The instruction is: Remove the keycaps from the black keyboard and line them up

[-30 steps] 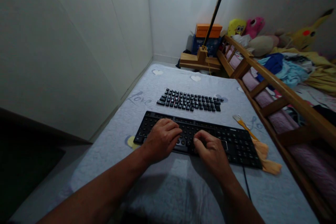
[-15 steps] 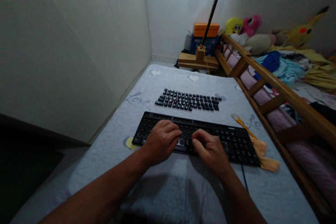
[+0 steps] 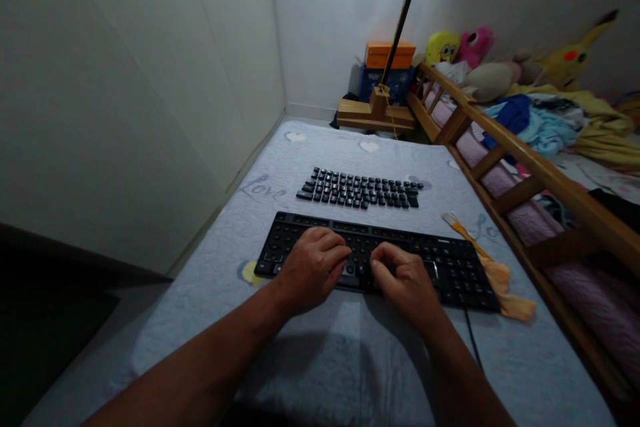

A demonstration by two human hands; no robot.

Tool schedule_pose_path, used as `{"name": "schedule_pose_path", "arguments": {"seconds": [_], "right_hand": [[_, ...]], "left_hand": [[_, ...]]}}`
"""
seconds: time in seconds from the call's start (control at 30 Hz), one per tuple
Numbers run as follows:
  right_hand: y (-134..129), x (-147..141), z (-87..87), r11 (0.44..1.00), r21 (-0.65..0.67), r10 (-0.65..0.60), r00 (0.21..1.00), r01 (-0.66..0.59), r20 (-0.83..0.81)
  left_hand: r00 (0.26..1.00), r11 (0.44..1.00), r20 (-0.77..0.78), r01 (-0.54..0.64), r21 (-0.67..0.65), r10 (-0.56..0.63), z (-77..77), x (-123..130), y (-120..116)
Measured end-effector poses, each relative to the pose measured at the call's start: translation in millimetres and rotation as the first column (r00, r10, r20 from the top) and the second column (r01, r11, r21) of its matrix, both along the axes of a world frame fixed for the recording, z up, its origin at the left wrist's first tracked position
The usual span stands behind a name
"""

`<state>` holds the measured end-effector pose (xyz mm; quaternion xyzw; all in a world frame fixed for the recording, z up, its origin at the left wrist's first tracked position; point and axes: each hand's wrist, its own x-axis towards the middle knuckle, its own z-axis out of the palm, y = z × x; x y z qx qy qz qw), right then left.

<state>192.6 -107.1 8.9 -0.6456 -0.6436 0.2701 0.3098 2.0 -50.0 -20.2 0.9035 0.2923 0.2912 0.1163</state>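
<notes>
A black keyboard lies in front of me, with keycaps on its right part and many bare key sockets across its left and middle. Over its left-middle part is my left hand, the fingers bent and pressed together. My right hand is just to the right, low over the keyboard's middle, thumb and index fingertip pinched together. Whatever either hand may hold is too small or hidden to make out. Beyond the keyboard, loose black keycaps are laid out in rows on the pale cloth.
Right of the keyboard lie a yellow-handled brush and an orange cloth. The keyboard's cable runs toward me. A wooden bed rail borders the right side, with a white panel at left. A wooden stand is at the far end.
The view has shifted slightly. Both hands stay over the same part of the keyboard in nearly the same pose, and the keycap rows look unchanged.
</notes>
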Motion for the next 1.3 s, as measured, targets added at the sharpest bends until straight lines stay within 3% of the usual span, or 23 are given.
{"name": "schedule_pose_path", "arguments": {"seconds": [0.27,0.53,0.7,1.3], "right_hand": [[0,0,1.3,0.998,-0.018,0.054,0.996,-0.052,0.074],[-1,11,3.0,0.982,-0.056,0.181,0.983,-0.179,0.039],[-1,13,-0.4,0.982,0.051,0.178,0.982,-0.181,0.067],[3,11,-16.6,0.983,0.112,0.127,0.983,-0.142,0.131]], "left_hand": [[1.0,1.0,0.0,0.011,-0.008,-0.011,1.6,1,-1],[0.997,0.997,-0.052,0.052,-0.055,-0.055,1.2,7,-6],[0.996,0.996,-0.076,0.046,-0.077,-0.052,1.8,9,-7],[0.997,0.996,-0.07,0.026,-0.084,-0.032,-0.2,11,-6]]}}
